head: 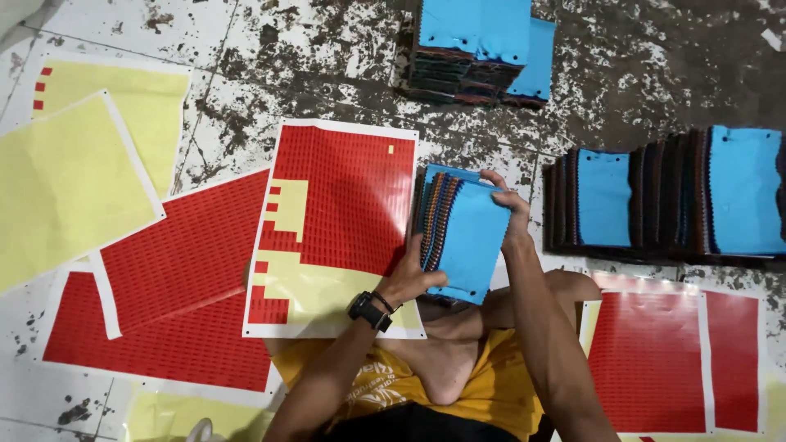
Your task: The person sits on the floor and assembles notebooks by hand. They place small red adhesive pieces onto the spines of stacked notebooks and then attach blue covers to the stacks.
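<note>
Fingers of the left hand (409, 278) and right hand (509, 209) curl tight around 1 thick blue-topped stack of cloth pieces (467, 237), mid-frame, tilted, long side running up-down. A red and yellow sticker sheet (336, 196) lies just left.

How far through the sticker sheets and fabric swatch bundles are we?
Done: the red sticker sheet beside the knee has many labels gone, showing yellow backing. In hand: the left hand and right hand hold a blue-covered fabric swatch bundle. Left: two more stacks of blue-covered bundles and full red sheets; whether they are labelled, I cannot tell.
</note>
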